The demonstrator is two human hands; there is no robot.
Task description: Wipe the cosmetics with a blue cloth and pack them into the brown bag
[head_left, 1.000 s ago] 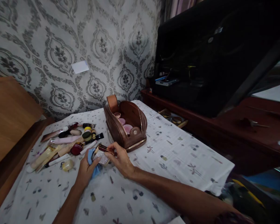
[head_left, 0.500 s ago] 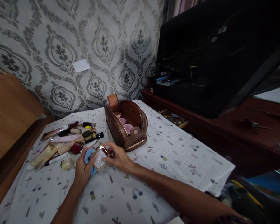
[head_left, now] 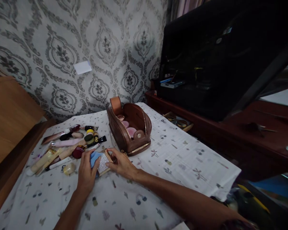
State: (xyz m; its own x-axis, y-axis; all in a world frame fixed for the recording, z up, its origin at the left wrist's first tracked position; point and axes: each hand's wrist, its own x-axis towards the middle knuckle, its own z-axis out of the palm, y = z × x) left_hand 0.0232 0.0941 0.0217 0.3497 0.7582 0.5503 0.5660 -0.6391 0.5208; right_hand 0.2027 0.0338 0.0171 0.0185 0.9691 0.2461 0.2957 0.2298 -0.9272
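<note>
At the left, a heap of cosmetics lies on a white printed cloth. Beside it, the left hand has its grip curled around a blue cloth at the left side of a glittery case. The case is between both hands; the right hand's grip, nearly closed, pinches its right edge. Behind stands an unzipped brown bag, pink round items inside.

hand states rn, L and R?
Left hand: closed, holding the blue cloth against the glittery case.
Right hand: closed on the glittery case, fingers and thumb at its side.
</note>
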